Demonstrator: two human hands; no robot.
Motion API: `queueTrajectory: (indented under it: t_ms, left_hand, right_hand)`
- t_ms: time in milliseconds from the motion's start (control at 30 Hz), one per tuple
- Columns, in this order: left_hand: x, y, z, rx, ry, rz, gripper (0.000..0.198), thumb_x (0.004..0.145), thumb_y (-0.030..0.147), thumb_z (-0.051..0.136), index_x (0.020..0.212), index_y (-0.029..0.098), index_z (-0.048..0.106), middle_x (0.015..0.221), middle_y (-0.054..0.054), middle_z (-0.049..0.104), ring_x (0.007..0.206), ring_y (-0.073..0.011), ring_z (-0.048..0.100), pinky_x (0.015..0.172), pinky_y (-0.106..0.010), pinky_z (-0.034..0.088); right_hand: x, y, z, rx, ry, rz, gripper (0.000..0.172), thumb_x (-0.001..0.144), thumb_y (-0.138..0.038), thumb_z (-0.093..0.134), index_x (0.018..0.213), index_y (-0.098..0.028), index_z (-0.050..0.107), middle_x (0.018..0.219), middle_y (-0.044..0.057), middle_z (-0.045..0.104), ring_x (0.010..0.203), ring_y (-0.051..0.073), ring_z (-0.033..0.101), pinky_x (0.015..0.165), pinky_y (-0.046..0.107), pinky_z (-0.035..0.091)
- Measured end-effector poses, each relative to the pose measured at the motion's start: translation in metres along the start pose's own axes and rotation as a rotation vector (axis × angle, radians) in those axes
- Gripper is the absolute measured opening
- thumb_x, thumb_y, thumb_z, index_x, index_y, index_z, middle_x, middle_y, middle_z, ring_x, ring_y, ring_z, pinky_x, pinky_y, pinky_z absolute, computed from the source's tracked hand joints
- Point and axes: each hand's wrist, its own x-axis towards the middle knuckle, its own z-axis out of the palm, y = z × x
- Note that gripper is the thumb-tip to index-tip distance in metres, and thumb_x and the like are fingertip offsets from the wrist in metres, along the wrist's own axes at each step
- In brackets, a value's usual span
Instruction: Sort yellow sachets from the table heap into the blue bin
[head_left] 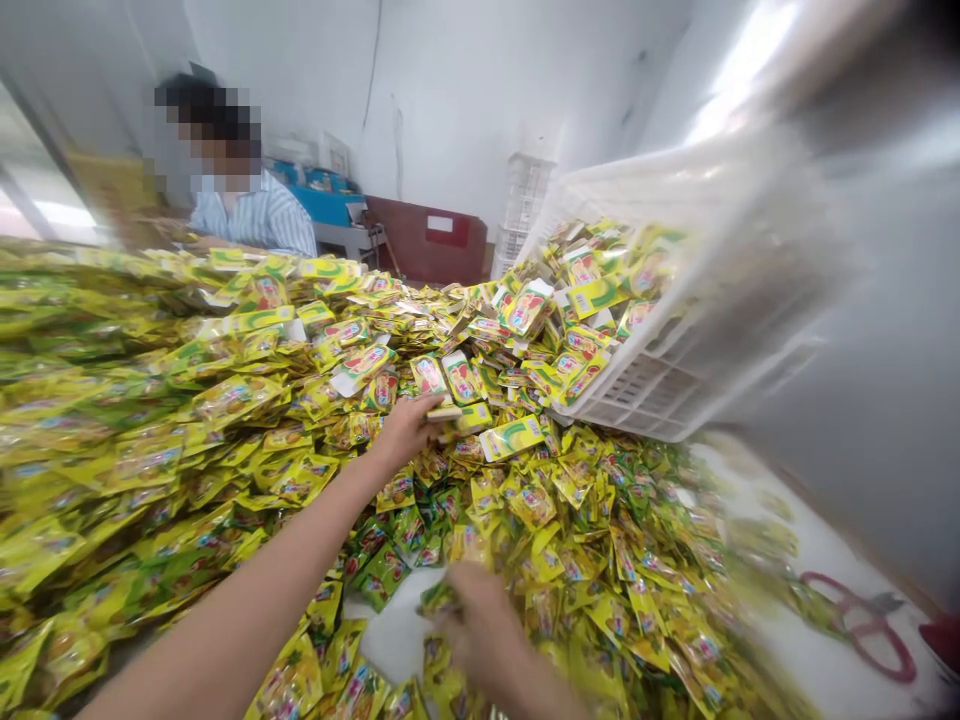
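Observation:
With my left hand (409, 430) reaching forward over the heap, I grip a small flat carton (445, 413) seen nearly edge-on between thumb and fingers. Several yellow printed cartons (513, 438) lie just past it. My right hand (484, 625), smeared by motion, is lower and closer to me. A green packet (437, 598) shows at its fingertips; whether it is held I cannot tell. Yellow and green shiny packets (532, 500) surround both hands, and a patch of white tabletop (401, 625) shows beside the right hand.
A white plastic crate (660, 385) lies tipped on the right, cartons spilling from its mouth onto the heap. Red-handled scissors (874, 640) rest at the table's right side. Across the heap sits a person in a striped shirt (259, 215). Stacked crates (525, 200) stand by the wall.

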Motion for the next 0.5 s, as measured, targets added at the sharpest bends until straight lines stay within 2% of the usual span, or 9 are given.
queueTrajectory:
  t_ms: [100,167,233,300,367,500]
  left_hand:
    - [-0.037,0.01,-0.008,-0.055,0.022,-0.073,0.047,0.085,0.042,0.055,0.108,0.003,0.066,0.095,-0.008,0.073,0.089,-0.0234,0.066,0.077,-0.028,0.048]
    - [-0.076,0.017,-0.005,-0.172,-0.08,-0.164,0.037,0.08,0.043,0.064,0.099,0.012,0.071,0.082,-0.004,0.074,0.071,-0.0192,0.066,0.063,-0.024,0.048]
    - [-0.121,0.021,0.003,-0.289,-0.191,-0.277,0.029,0.078,0.041,0.066,0.092,0.017,0.074,0.072,-0.001,0.073,0.064,-0.0186,0.063,0.058,-0.024,0.047]
    - [-0.162,0.023,0.014,-0.325,-0.225,-0.37,0.026,0.077,0.04,0.067,0.088,0.018,0.075,0.066,0.0,0.071,0.061,-0.0189,0.061,0.057,-0.024,0.045]
    - [-0.194,0.024,0.025,-0.328,-0.204,-0.435,0.026,0.079,0.04,0.065,0.091,0.018,0.074,0.068,-0.001,0.07,0.064,-0.0195,0.061,0.059,-0.025,0.044]
    - [-0.228,0.021,0.037,-0.334,-0.179,-0.488,0.025,0.085,0.039,0.059,0.091,0.019,0.071,0.077,-0.002,0.069,0.073,-0.0198,0.06,0.067,-0.025,0.044]
  right_hand:
    - [0.007,-0.004,-0.035,0.455,0.146,0.195,0.015,0.079,-0.021,0.067,0.09,-0.02,0.056,0.079,0.0,0.063,0.072,0.018,0.06,0.064,0.026,0.046]
    - [0.011,-0.011,-0.055,0.714,0.272,0.22,0.023,0.081,-0.024,0.067,0.101,-0.021,0.055,0.087,0.001,0.064,0.077,0.018,0.062,0.067,0.027,0.049]
    - [0.016,-0.02,-0.067,0.851,0.357,0.18,0.033,0.081,-0.025,0.068,0.111,-0.022,0.055,0.098,0.003,0.066,0.084,0.019,0.063,0.073,0.029,0.05]
    - [0.019,-0.03,-0.066,0.785,0.343,0.117,0.031,0.08,-0.025,0.069,0.11,-0.022,0.06,0.1,0.004,0.067,0.089,0.02,0.063,0.079,0.03,0.05]
    - [0.018,-0.037,-0.056,0.579,0.268,0.033,0.021,0.081,-0.023,0.069,0.102,-0.022,0.066,0.098,0.004,0.067,0.092,0.02,0.062,0.083,0.031,0.047]
    - [0.006,-0.046,-0.039,0.169,0.141,-0.121,0.02,0.084,-0.016,0.061,0.104,-0.02,0.065,0.097,0.006,0.065,0.095,0.021,0.058,0.085,0.033,0.044]
